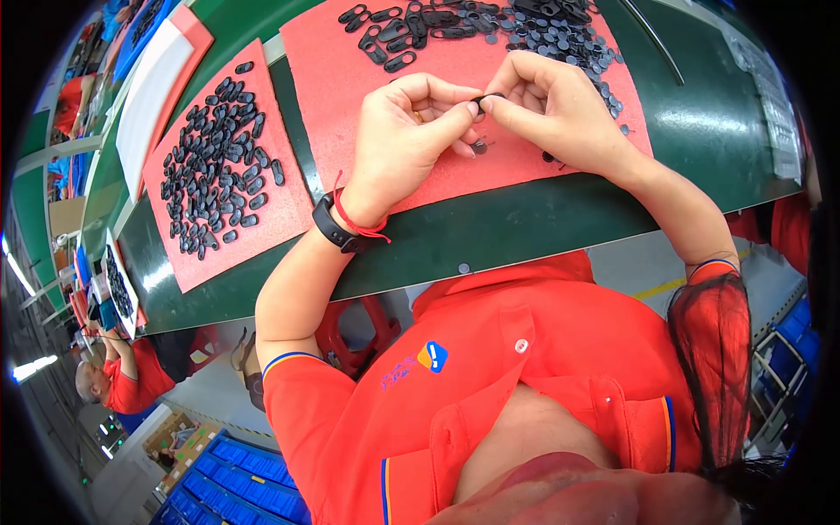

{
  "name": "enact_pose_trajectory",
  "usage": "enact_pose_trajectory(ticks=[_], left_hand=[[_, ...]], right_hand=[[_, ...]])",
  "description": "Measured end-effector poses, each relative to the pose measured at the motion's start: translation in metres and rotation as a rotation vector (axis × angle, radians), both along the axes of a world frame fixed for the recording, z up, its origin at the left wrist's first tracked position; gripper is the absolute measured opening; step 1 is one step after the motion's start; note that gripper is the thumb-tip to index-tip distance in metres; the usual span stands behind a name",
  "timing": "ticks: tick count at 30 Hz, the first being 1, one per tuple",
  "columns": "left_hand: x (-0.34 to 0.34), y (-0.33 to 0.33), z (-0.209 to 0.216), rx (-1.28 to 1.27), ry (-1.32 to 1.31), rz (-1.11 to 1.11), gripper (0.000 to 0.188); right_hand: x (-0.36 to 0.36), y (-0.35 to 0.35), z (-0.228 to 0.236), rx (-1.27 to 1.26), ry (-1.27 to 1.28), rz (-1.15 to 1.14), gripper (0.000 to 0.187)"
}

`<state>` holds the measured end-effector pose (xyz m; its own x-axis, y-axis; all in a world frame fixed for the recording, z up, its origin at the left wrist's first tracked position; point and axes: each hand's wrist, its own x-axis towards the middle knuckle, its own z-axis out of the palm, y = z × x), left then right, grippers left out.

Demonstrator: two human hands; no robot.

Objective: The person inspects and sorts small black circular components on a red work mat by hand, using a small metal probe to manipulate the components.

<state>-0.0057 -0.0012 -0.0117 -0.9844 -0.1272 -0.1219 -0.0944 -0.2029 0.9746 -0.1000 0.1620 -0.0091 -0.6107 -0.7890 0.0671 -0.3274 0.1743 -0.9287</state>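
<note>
Above a pink foam mat (332, 114), my left hand (394, 144) and my right hand (569, 118) meet, both closed. Their thumbs and fingertips pinch one small black plastic part (482, 101) between them; the fingers cover most of it. Beneath the hands a small round grey disc (479, 148) lies on the mat. Beyond my left hand are loose black oval pieces with a round opening (400, 61). Many small grey discs (560, 42) are heaped past my right hand, some spilling along the mat's right side.
A second pink mat (188, 271) on the left bears many small black oval pieces (223, 166). White and pink sheets (157, 105) lean beyond it. A dark rod (656, 42) and clear plastic trays (774, 105) lie right on the green table (700, 131). Another person (140, 376) works at lower left.
</note>
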Motion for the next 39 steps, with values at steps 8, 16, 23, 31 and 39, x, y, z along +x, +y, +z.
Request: enact_pose_trajectory(ticks=[8,16,23,31,39], left_hand=[[0.005,0.007,0.009,-0.038,-0.022,0.005,0.012],[0.01,0.013,0.007,-0.199,0.108,0.091,0.008],[0.005,-0.049,0.039,-0.829,0.344,0.176,0.013],[0.058,-0.228,0.028,-1.12,-0.138,0.628,0.022],[0.097,-0.291,0.004,-1.051,-0.141,1.09,0.024]], right_hand=[[0.002,0.002,0.006,0.027,-0.048,0.017,0.01],[0.006,0.002,0.018,0.061,0.121,0.015,0.009],[0.015,0.004,0.018,-0.053,0.187,-0.065,0.009],[0.04,0.003,0.014,-0.238,0.56,0.633,0.024],[0.055,0.004,-0.003,-0.278,0.915,0.85,0.035]])
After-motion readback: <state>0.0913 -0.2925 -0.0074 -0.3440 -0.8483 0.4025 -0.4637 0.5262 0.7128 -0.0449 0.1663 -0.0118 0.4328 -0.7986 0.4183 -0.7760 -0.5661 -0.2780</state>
